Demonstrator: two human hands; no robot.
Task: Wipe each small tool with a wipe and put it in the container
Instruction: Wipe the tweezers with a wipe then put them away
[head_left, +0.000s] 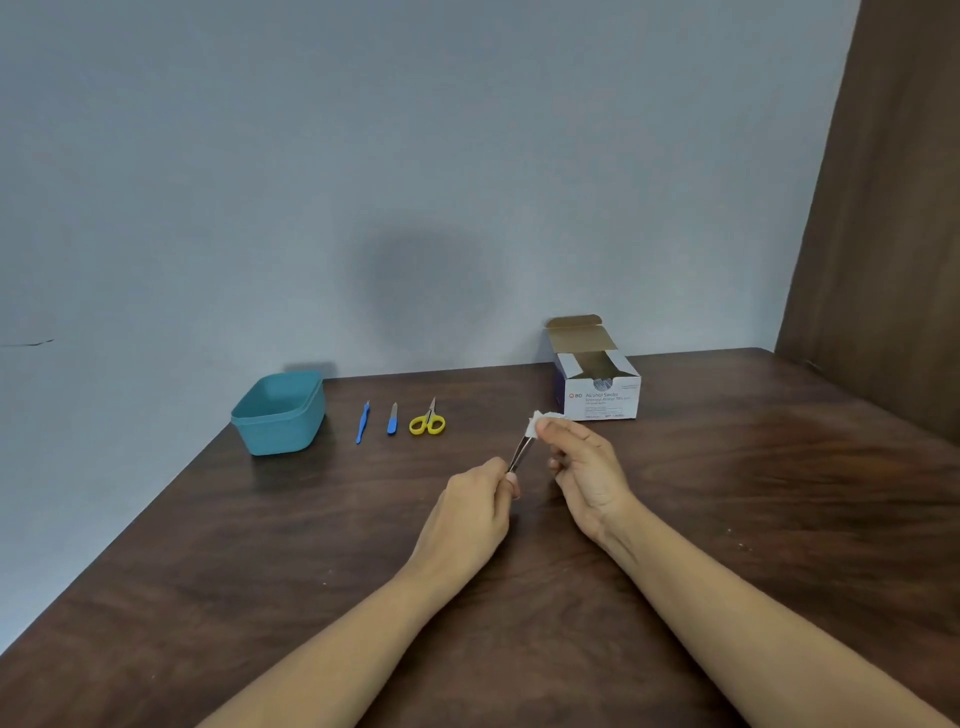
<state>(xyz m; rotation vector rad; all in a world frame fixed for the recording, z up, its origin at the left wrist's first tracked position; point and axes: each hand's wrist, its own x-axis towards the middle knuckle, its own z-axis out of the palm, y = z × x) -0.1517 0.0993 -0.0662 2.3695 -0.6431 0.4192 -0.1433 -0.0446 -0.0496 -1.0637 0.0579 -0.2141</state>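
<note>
Your hands meet above the surface (727, 493): your left hand (475, 499) pinches the lower end of a thin metal tool (519, 452), and your right hand (582, 467) pinches a white wipe (540, 423) around its upper end. By my judgement you are wiping the first tool. The teal container (280, 434) shows nothing inside, as far as I can see. Beside it lie a blue-handled pick (362, 423), a small blue file (392, 418) and yellow scissors (427, 422), not yet wiped.
</note>
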